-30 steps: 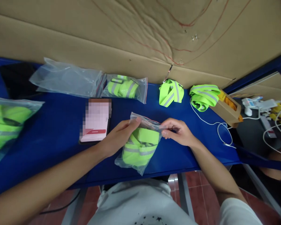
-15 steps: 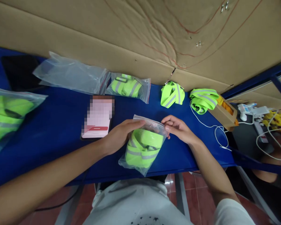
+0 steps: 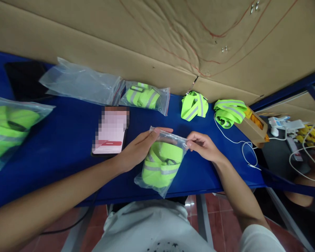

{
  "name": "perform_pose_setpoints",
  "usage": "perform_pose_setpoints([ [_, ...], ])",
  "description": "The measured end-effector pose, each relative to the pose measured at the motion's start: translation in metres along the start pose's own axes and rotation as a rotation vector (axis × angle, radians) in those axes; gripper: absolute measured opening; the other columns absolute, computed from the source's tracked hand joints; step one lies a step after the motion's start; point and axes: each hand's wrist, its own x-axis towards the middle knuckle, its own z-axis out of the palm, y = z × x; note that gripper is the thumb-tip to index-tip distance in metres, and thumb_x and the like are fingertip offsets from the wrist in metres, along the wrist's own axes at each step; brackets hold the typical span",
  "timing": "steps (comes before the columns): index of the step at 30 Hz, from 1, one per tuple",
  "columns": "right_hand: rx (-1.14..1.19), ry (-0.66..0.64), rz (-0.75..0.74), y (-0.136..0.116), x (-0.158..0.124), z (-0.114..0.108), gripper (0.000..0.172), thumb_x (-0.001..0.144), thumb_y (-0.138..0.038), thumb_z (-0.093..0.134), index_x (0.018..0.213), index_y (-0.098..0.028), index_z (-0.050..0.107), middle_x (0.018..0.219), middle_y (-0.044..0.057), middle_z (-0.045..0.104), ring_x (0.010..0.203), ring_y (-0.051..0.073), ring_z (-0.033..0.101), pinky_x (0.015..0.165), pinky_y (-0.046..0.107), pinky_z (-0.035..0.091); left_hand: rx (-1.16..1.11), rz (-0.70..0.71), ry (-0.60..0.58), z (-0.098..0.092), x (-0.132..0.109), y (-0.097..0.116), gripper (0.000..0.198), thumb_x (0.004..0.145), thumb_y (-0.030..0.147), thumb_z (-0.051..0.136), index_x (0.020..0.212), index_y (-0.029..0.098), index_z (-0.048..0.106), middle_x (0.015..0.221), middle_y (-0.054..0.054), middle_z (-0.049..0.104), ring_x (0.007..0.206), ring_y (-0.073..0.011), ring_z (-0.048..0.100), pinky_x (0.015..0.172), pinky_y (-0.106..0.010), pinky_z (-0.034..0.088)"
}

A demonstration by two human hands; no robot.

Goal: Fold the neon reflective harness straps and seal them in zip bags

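A clear zip bag (image 3: 144, 181) with a folded neon-yellow reflective strap (image 3: 161, 166) inside lies near the front edge of the blue table, its zip edge facing away from me. My left hand (image 3: 139, 148) grips the bag's top left corner, thumb in front and fingers behind the plastic. At the top right corner, my right hand (image 3: 203, 145) pinches the zip edge between thumb and curled fingers. Left of my hands lies a phone (image 3: 111, 131) with a lit, partly blurred screen.
Another bagged strap (image 3: 144, 98) and flat clear bags (image 3: 81, 84) lie along the cardboard wall. Two loose strap bundles (image 3: 194, 106) (image 3: 229, 112) sit at the back right by a cardboard box (image 3: 254, 129) and white cable (image 3: 243, 148). A bigger bagged strap (image 3: 13, 129) is far left.
My right hand has closed its pinch on the bag's top right corner and shifted slightly right. The left fingers now extend further behind the zip edge. The bag stays nearly in place.
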Motion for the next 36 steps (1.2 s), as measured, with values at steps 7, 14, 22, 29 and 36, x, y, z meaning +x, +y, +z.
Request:
perform_pose_setpoints([
  [7, 0.046, -0.005, 0.02, 0.009, 0.001, 0.007, 0.032, 0.093, -0.047, 0.071, 0.084, -0.017, 0.062, 0.071, -0.002, 0.056, 0.06, 0.008, 0.046, 0.056, 0.021, 0.037, 0.11, 0.022, -0.055, 0.004, -0.002, 0.003, 0.062, 0.101, 0.066, 0.043, 0.136, 0.02, 0.066, 0.125, -0.007, 0.076, 0.118, -0.0261, 0.068, 0.106, -0.035, 0.049],
  [14, 0.054, -0.053, 0.003, 0.004, 0.001, 0.013, 0.031, 0.093, -0.045, 0.07, 0.083, -0.017, 0.06, 0.072, -0.002, 0.055, 0.061, 0.008, 0.047, 0.057, 0.02, 0.037, 0.186, 0.042, -0.12, 0.004, -0.003, -0.002, 0.062, 0.103, 0.064, 0.038, 0.14, 0.021, 0.062, 0.129, -0.007, 0.074, 0.122, -0.0254, 0.066, 0.11, -0.036, 0.044],
  [22, -0.005, -0.086, -0.027, -0.004, -0.001, 0.018, 0.026, 0.097, -0.039, 0.065, 0.084, -0.018, 0.057, 0.074, -0.003, 0.053, 0.06, 0.007, 0.044, 0.055, 0.02, 0.035, 0.23, 0.014, -0.205, 0.005, -0.005, -0.004, 0.064, 0.104, 0.065, 0.035, 0.149, 0.023, 0.055, 0.127, -0.007, 0.074, 0.123, -0.0253, 0.065, 0.108, -0.036, 0.045],
  [29, 0.064, -0.134, 0.045, -0.006, -0.003, 0.014, 0.023, 0.094, -0.039, 0.07, 0.088, -0.018, 0.063, 0.075, -0.002, 0.059, 0.061, 0.007, 0.049, 0.054, 0.02, 0.04, 0.228, -0.017, -0.194, 0.002, -0.005, 0.0, 0.062, 0.103, 0.064, 0.037, 0.148, 0.026, 0.056, 0.123, -0.005, 0.076, 0.118, -0.0252, 0.067, 0.107, -0.037, 0.046],
  [36, 0.031, -0.083, 0.2, -0.009, 0.001, 0.003, 0.029, 0.085, -0.042, 0.08, 0.083, -0.015, 0.069, 0.076, 0.001, 0.068, 0.064, 0.009, 0.057, 0.059, 0.021, 0.045, 0.274, 0.011, -0.077, -0.002, 0.0, -0.001, 0.06, 0.104, 0.063, 0.037, 0.138, 0.023, 0.065, 0.122, -0.005, 0.076, 0.121, -0.0255, 0.066, 0.112, -0.036, 0.042],
])
